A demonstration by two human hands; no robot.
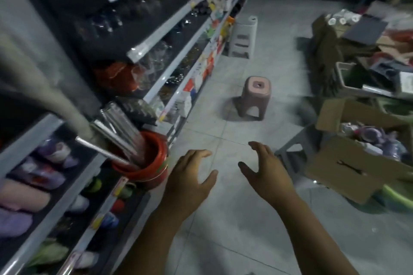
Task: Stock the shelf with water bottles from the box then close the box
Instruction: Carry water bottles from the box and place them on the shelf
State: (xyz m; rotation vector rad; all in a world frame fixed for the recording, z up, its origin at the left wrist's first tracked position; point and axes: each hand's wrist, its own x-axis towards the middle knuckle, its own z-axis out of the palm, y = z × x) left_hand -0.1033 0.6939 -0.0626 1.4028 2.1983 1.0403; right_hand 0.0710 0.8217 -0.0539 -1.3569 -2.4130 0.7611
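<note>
Both hands are hanging empty over the pale grey tiled floor (245,219). The left hand (190,176) and right hand (266,174) are facing each other with fingers spread wide and loosely bent, gripping nothing, and a clear gap is lying between them.

The brown cardboard box (348,169) is sitting to the right, its flaps standing open. Its near flap is jutting out toward the aisle, close to the right hand but apart from it. Blurred purple and pink wrapped water bottles (371,138) are showing inside. A grey plastic stool (292,149) is standing under the box's left edge.

The long dark shelf unit (26,143) with white edge rails is running along the left. A red plastic bucket (154,163) is overhanging its edge, just beside the left hand. A pink plastic stool (254,98) is standing mid-aisle ahead, with open floor around it.
</note>
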